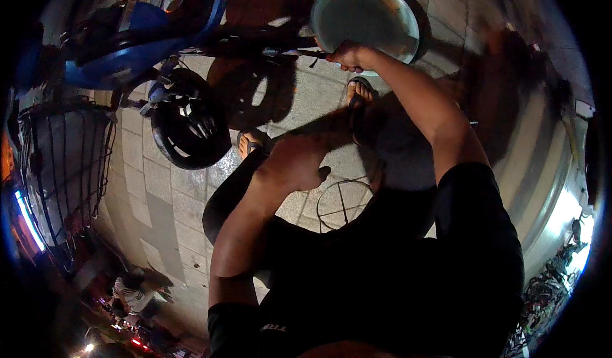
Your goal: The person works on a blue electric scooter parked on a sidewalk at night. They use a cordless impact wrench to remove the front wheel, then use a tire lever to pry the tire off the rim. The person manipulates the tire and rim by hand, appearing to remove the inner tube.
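My right hand (352, 57), fingers curled closed, is at the near left rim of a round pale basin (366, 17). A thin dark rod-like part (311, 54) extends left from its fingers; what they grip is too dark to make out. My left hand (296, 165) hangs nearer, over the paving by my left knee, its thumb tip dark and its other fingers lost in blur and shadow. To its upper left is a black helmet-like shell (191, 125) with slots. The blue vehicle body (121, 65) is at the upper left, with dark bars running toward my right hand.
A black wire basket (64, 160) stands at the far left. Between my legs a thin wire ring (345, 204) lies on the paving. My sandalled feet (358, 93) are beyond it. A person in a striped top (131, 296) is at lower left, and clutter (554, 294) lines the lower right.
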